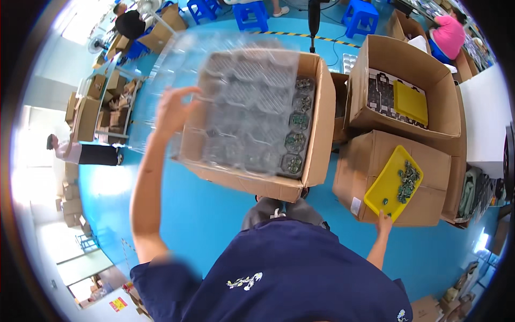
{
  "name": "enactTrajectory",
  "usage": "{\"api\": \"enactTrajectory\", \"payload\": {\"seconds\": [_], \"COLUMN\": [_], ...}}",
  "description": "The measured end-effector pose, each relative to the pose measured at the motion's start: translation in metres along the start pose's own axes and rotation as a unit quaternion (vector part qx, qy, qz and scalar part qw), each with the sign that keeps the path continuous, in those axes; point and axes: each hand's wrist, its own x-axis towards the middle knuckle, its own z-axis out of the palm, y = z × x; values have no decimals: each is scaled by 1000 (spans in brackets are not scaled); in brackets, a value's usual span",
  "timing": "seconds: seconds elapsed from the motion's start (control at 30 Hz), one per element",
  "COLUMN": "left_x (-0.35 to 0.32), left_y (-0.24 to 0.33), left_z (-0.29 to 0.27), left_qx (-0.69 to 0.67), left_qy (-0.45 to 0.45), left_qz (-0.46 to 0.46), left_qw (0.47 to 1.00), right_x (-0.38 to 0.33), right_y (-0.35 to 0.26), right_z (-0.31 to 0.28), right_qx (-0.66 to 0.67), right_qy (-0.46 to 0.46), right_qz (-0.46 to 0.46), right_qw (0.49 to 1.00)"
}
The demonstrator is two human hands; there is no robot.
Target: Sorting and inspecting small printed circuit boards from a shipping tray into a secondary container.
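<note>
My left hand (173,110) holds a clear plastic blister tray (225,91), raised and blurred by motion, over an open cardboard box (316,134). Inside that box lies another tray with round green parts (294,142) along its right side. My right hand (384,221) grips the near edge of a yellow flat tray (383,185) that rests on a closed cardboard box (429,172). A small heap of dark green parts (409,180) lies on the yellow tray's far end.
Another open box (413,70) at the upper right holds a black tray and a yellow tray. Blue stools (252,13) stand on the blue floor. A person in pink (448,35) sits far right; other people and stacked boxes (86,112) are at the left.
</note>
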Motion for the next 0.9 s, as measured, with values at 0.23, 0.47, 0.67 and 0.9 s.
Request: {"api": "enactTrajectory", "payload": {"seconds": [0.23,0.47,0.67,0.9], "left_x": [-119,-271,-335,-231], "left_y": [-136,-299,-399,-405], "left_z": [-108,-32,156,344], "left_qx": [10,17,131,-37], "left_qy": [180,248,132,35], "left_qz": [-207,-398,-543,-624], "left_qw": [961,883,819,780], "right_x": [-111,-304,-425,-493], "right_y": [-229,-394,-440,-443], "right_z": [39,99,224,317], "right_qx": [270,206,-2,-108], "right_qy": [-50,-260,-260,-191], "right_qz": [-374,-525,-651,-517], "right_qw": [886,784,714,828]}}
